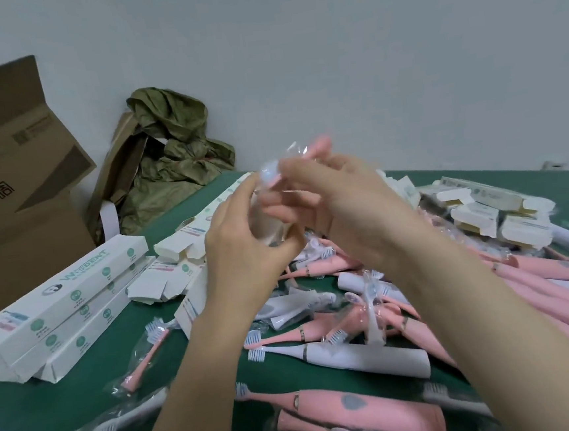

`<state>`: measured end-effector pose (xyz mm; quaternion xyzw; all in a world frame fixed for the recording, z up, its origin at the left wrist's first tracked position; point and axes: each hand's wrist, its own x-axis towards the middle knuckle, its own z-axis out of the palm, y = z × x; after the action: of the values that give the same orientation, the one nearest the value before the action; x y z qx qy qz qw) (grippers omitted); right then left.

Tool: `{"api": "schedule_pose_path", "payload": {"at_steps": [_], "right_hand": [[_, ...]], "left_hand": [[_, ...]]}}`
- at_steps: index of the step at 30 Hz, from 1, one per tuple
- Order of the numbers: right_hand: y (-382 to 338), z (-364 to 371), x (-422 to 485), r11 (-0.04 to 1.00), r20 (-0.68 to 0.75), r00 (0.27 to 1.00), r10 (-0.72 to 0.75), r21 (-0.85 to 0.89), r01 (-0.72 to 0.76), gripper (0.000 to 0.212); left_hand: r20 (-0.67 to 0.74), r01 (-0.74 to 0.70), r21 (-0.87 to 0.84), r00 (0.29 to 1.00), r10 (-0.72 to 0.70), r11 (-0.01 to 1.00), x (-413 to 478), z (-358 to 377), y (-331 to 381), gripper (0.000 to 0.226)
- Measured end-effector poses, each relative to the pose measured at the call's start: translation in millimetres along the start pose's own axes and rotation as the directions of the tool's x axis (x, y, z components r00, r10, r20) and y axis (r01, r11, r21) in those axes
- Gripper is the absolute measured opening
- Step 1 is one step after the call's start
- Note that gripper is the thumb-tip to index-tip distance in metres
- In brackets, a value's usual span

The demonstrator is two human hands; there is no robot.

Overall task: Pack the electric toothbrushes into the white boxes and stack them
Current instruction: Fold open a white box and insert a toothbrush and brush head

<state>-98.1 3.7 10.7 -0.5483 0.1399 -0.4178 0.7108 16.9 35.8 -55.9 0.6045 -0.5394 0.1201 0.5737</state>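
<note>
Above the green desk (52,407), our left hand (245,249) and right hand (351,209) both grip, fingers curled, a blurred pink toothbrush piece in clear plastic wrap (299,150).

The right half of the green table (35,405) is pretty much buried under loose toothbrushes (357,356), with open white boxes (489,214) heaped behind. The left is blocked by stacked boxes (60,303) and a big carton (15,177), so bare cloth is only left near the front-left edge, dotted with wrapped brush heads (144,358).
</note>
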Motion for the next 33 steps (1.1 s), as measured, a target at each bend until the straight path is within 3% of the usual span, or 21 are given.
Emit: {"api": "schedule_pose_path", "payload": {"at_steps": [2,3,5,7,10,14,17,20,26,30,33], "right_hand": [[3.7,1.8,-1.4,0.992,-0.042,0.998,-0.046,-0.117,0.041,0.020],[4.7,-0.4,-1.5,0.961,-0.078,0.990,-0.114,-0.263,0.090,0.023],[4.4,-7.2,-1.3,0.797,-0.115,0.955,-0.272,-0.584,0.156,0.022],[4.2,-15.5,-1.0,0.718,-0.149,0.929,-0.339,-0.679,0.153,0.023],[6.4,-23.4,0.0,0.755,-0.242,0.925,-0.292,-0.652,0.068,0.030],[11.0,-29.5,4.2,0.742,-0.265,0.930,-0.256,-0.670,0.013,0.020],[12.4,-31.3,5.1,0.846,-0.241,0.950,-0.197,-0.532,0.041,0.030],[13.7,-31.8,5.7,0.795,-0.220,0.950,-0.220,-0.604,0.044,0.030],[11.0,-37.8,3.5,0.855,-0.061,0.989,-0.137,-0.512,0.086,0.016],[12.0,-36.4,4.8,0.787,-0.060,0.988,-0.140,-0.612,0.075,0.007],[10.5,-33.8,6.2,0.900,-0.143,0.972,-0.187,-0.423,0.111,0.016]], "left_hand": [[0.001,-0.012,0.032,1.000,0.012,0.999,-0.5,3.1,-2.1,0.056],[0.017,-0.027,0.053,1.000,0.026,0.998,-0.8,5.0,-3.2,0.059],[0.050,-0.063,0.085,0.997,0.059,0.994,-2.4,8.6,-4.7,0.063],[0.067,-0.085,0.088,0.995,0.079,0.992,-4.1,10.9,-4.2,0.066],[0.063,-0.104,0.080,0.993,0.099,0.991,-6.1,11.7,-1.6,0.069],[0.088,-0.122,0.078,0.989,0.115,0.989,-7.9,11.6,-0.4,0.069],[0.082,-0.130,0.074,0.989,0.124,0.989,-7.8,11.1,0.0,0.069],[0.105,-0.162,0.085,0.983,0.153,0.983,-8.0,12.3,-0.4,0.070],[0.100,-0.154,0.092,0.984,0.145,0.984,-9.0,10.8,-0.9,0.071],[0.092,-0.147,0.081,0.986,0.139,0.986,-8.5,10.5,-0.5,0.073],[0.067,-0.141,0.065,0.988,0.136,0.988,-8.6,7.9,-0.4,0.072]]}}
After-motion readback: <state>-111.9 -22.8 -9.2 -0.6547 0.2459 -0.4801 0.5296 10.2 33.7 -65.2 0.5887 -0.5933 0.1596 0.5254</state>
